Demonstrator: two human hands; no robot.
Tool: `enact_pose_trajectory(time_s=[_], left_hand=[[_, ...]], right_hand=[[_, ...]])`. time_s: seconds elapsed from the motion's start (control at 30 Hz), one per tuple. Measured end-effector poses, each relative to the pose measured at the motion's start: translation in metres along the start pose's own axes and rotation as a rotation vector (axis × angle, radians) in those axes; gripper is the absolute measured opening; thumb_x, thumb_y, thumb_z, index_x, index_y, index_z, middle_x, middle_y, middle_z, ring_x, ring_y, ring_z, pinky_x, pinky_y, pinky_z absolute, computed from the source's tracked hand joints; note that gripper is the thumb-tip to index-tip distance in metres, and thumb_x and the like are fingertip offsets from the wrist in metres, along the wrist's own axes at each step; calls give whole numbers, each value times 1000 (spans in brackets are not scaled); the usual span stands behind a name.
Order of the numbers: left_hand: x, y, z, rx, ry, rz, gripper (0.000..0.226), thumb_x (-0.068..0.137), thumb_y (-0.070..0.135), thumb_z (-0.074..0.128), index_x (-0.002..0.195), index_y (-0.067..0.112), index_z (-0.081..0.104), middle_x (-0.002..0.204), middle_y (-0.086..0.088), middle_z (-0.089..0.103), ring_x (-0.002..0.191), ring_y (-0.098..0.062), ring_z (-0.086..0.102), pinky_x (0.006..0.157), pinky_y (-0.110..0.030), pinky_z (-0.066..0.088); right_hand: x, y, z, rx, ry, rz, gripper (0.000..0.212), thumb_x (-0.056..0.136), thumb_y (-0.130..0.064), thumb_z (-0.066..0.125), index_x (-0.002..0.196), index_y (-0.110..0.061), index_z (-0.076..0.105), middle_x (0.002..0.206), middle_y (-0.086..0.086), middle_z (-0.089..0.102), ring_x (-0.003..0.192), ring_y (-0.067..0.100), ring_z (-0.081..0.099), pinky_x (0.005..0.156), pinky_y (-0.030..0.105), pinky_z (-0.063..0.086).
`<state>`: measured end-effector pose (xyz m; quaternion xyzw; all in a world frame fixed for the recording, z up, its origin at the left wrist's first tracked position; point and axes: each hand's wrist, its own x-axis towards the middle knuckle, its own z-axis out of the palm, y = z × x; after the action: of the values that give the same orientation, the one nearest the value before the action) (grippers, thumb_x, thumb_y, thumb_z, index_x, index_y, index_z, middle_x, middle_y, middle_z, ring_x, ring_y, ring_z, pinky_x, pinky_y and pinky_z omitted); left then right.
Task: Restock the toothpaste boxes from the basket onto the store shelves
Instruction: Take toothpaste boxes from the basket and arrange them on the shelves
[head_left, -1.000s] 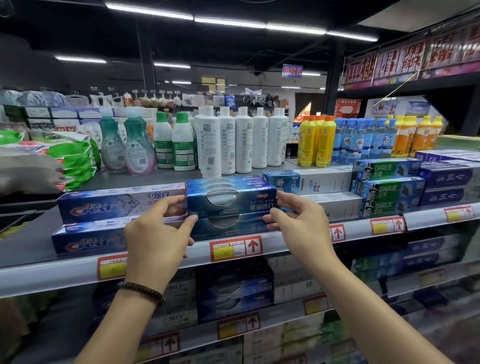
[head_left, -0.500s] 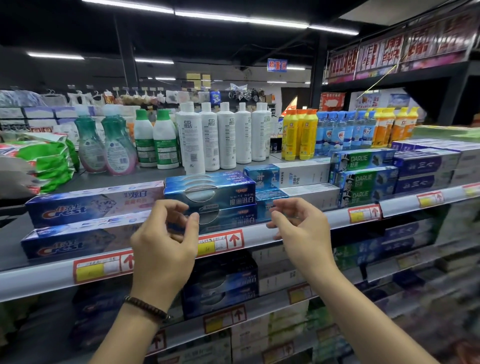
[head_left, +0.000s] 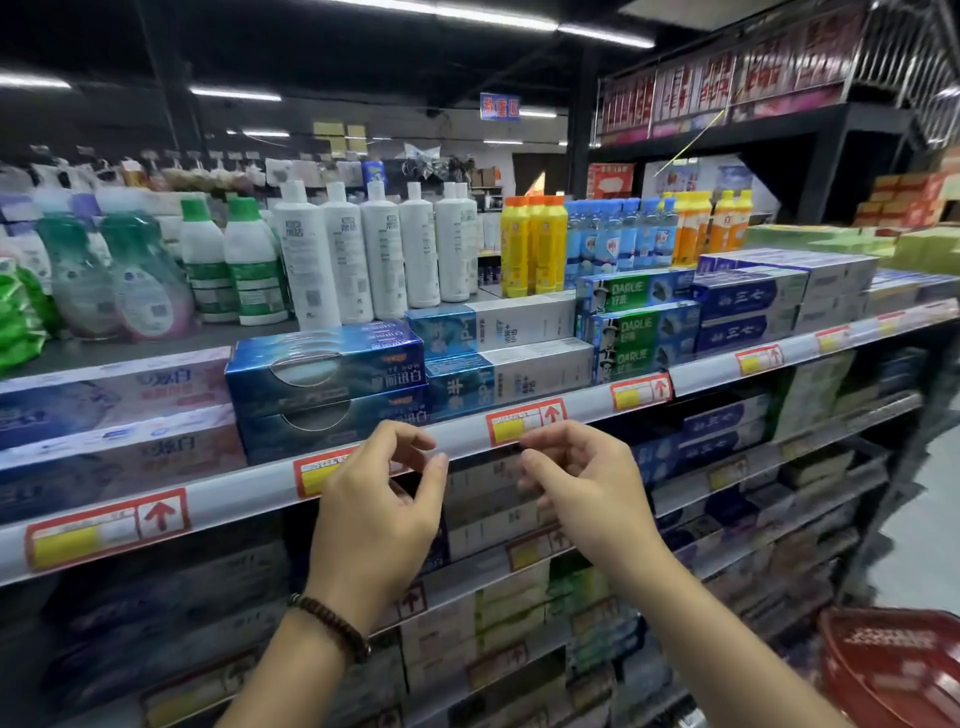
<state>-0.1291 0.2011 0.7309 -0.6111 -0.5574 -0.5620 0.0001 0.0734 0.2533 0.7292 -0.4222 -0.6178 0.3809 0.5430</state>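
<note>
Toothpaste boxes (head_left: 327, 376) sit untouched (stacked); left hand (head_left: 374, 519), right hand (head_left: 587, 499): grips loose, empty.

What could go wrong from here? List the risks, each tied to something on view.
1. The dark blue boxes sit stacked two high at the shelf rail, and neither the left hand nor the right hand holds them; a bump could slide the upper one off.
2. The red basket lies low to the right, partly out of view; reaching for it blind might brush the lower-shelf boxes.
</note>
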Motion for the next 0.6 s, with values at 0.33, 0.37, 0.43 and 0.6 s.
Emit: enact_pose_trajectory(time_s=[0.33,0.37,0.43,0.6], left_hand=[[-36,25,57,-36,-192,-30,10,95,37,72,92,37,62,82,19,67,79,-4,66,65,-25,52],[-40,28,63,-33,-216,-31,10,95,37,72,93,38,62,83,20,67,80,-3,66,66,-26,53],[-50,33,75,-35,-260,-31,11,95,37,72,93,38,61,83,20,66,80,-2,65,65,-25,52],[-72,44,100,-50,-348,-44,11,96,36,71,93,37,61,79,18,65,77,-2,63,62,-17,44]], right_hand=[[-39,24,-55,-46,61,43,9,98,-15,74,100,-24,76,90,1,79,81,18,78,76,47,65],[-44,27,-60,-54,68,55,9,98,-16,74,99,-24,76,90,1,79,81,17,78,76,46,65],[-54,34,-70,-63,82,79,9,98,-16,75,99,-25,76,89,0,79,81,17,78,76,45,65],[-75,60,-97,-88,117,146,11,97,-14,76,99,-25,77,88,-1,79,81,16,78,75,40,63]])
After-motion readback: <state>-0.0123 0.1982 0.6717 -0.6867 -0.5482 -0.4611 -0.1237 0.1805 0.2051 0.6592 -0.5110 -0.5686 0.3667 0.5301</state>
